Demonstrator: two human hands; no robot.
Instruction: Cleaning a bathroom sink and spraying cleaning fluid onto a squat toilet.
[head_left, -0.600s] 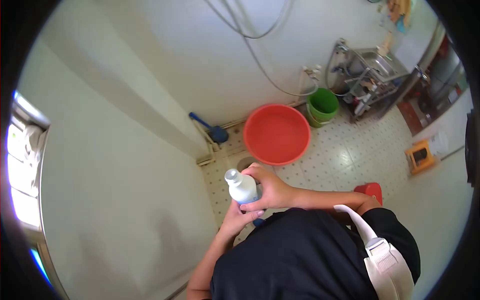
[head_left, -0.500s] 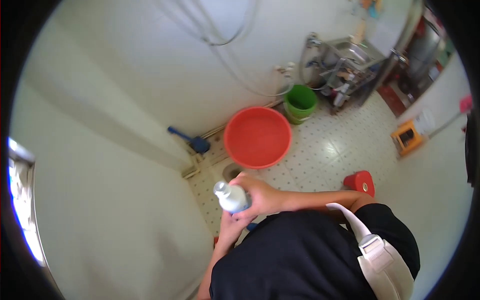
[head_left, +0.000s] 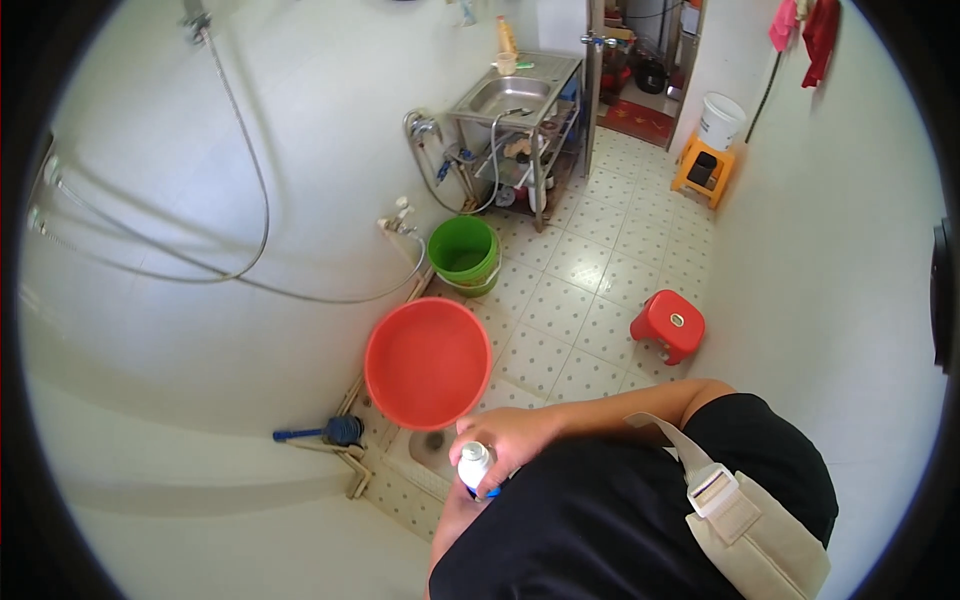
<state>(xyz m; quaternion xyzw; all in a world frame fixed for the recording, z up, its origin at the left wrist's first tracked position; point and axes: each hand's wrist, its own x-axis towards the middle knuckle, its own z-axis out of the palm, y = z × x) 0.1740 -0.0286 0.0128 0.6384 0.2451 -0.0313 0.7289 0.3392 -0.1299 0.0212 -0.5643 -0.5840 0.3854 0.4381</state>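
A white plastic bottle (head_left: 474, 465) with a white cap and a blue patch low on its side stands upright close to my body. My right hand (head_left: 512, 436) is closed round its upper side, fingers at the far side and thumb at the near side. My left hand (head_left: 458, 512) is against the lower part of the bottle; most of its fingers are hidden behind the bottle and my black shirt. Just beyond the hands a pale floor basin with a dark hole (head_left: 432, 446) shows in part, beside a large red tub (head_left: 428, 362).
A green bucket (head_left: 465, 254) stands behind the tub, near a metal sink stand (head_left: 513, 98). To the right is a red stool (head_left: 671, 322); farther back, a yellow stool (head_left: 703, 168) bears a white bucket (head_left: 720, 120). A blue-handled plunger-like tool (head_left: 340, 431) lies left by the wall pipes.
My view has swung right and up toward the doorway, so the tub and bucket sit farther left. The bottle and both hands appear nearer my body, the left hand more hidden.
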